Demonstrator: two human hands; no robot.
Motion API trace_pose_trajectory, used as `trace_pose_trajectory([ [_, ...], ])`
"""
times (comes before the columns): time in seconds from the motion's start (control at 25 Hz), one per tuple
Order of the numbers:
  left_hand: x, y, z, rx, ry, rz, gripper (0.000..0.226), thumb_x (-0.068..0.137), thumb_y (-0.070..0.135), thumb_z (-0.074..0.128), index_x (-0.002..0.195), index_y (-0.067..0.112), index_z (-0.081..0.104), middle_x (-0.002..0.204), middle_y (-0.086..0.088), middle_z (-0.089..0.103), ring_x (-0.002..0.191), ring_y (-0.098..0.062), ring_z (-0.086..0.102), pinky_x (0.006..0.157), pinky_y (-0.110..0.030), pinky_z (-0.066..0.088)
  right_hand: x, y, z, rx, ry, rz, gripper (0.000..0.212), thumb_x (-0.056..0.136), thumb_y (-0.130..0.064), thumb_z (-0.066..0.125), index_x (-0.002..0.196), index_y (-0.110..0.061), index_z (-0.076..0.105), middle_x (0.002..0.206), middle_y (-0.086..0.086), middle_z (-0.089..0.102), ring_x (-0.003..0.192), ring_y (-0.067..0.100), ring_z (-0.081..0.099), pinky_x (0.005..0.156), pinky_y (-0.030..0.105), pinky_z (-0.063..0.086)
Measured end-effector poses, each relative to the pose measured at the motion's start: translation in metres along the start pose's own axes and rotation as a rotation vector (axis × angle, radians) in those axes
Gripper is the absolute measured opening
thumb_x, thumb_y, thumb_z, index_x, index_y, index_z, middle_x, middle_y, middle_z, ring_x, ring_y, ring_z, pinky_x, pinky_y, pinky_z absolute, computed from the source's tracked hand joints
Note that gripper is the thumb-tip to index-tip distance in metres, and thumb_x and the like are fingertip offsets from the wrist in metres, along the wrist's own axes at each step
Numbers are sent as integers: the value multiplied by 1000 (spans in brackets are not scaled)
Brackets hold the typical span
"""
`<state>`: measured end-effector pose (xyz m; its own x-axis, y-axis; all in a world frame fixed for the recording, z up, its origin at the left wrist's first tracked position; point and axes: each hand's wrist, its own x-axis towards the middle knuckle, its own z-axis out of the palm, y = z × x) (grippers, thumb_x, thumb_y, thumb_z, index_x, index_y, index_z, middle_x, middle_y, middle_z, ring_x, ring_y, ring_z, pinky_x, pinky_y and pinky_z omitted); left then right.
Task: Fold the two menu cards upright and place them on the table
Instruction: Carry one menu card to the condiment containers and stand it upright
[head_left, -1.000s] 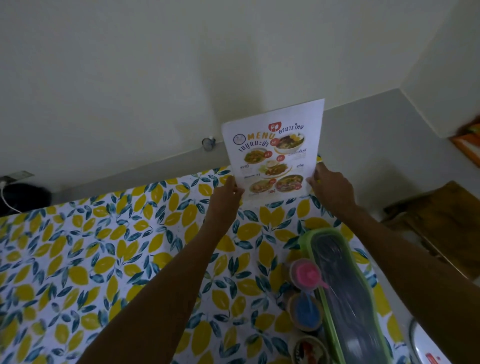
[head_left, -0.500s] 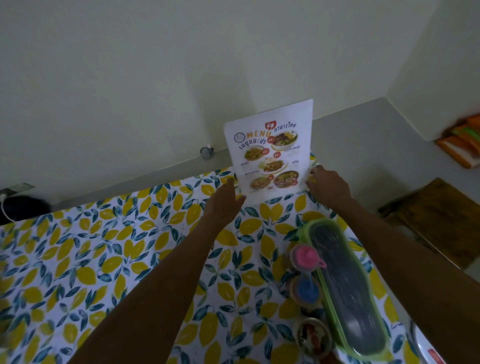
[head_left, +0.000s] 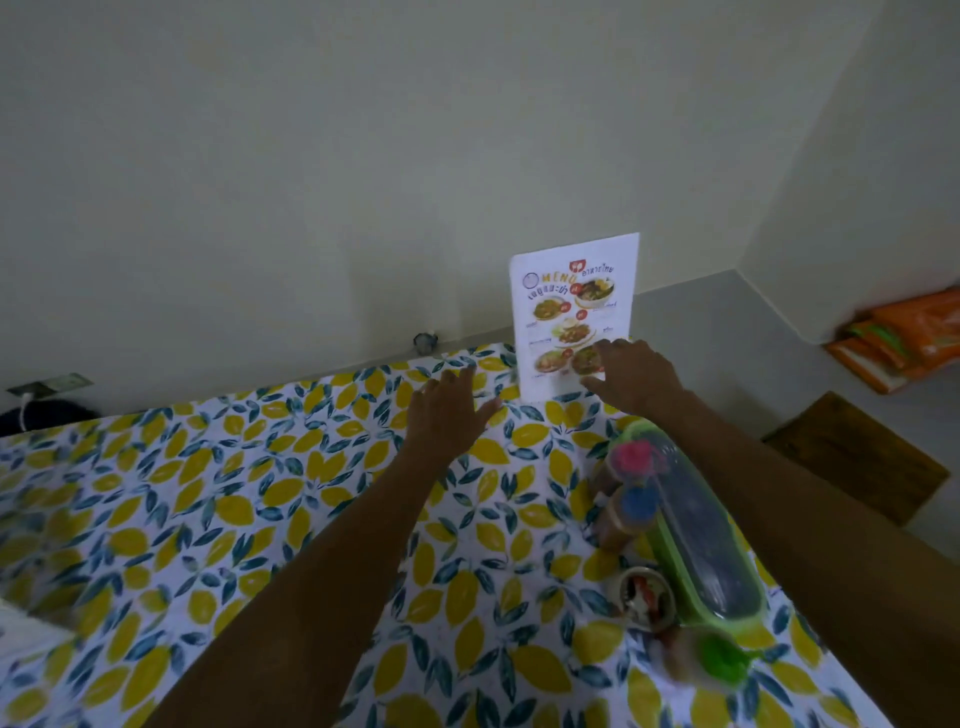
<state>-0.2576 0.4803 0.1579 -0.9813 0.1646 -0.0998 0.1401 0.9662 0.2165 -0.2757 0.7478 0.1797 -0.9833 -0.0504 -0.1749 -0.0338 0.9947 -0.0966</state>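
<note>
left hand (head_left: 451, 407) spread, right hand (head_left: 635, 375) spread

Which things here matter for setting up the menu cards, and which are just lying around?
Job: menu card, left hand, right hand, table.
Lying about: green lidded container, pink-capped bottle, blue-capped bottle, orange packets.

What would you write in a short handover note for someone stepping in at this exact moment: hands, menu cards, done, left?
Left hand: open, empty, above the tablecloth, apart from the card.
Right hand: open, fingers spread in front of the card's lower right; contact unclear.
Menu card: upright at the table's far edge by the wall.
Done: one card standing.
Left: the second card, not in view.
</note>
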Motion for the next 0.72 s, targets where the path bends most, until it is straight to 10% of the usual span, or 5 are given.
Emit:
trace_pose_trajectory([
  [0.72, -366, -278, -50, -109, 136, -409, 71, 91, 64, 42, 142, 16, 37, 141, -14, 49, 127, -34, 48, 101, -49, 41, -215, -424, 64, -148, -86, -508, 69, 95, -57, 44, 145, -10, 35, 142, 17, 49, 125, 38, 49, 97, 49, 49],
])
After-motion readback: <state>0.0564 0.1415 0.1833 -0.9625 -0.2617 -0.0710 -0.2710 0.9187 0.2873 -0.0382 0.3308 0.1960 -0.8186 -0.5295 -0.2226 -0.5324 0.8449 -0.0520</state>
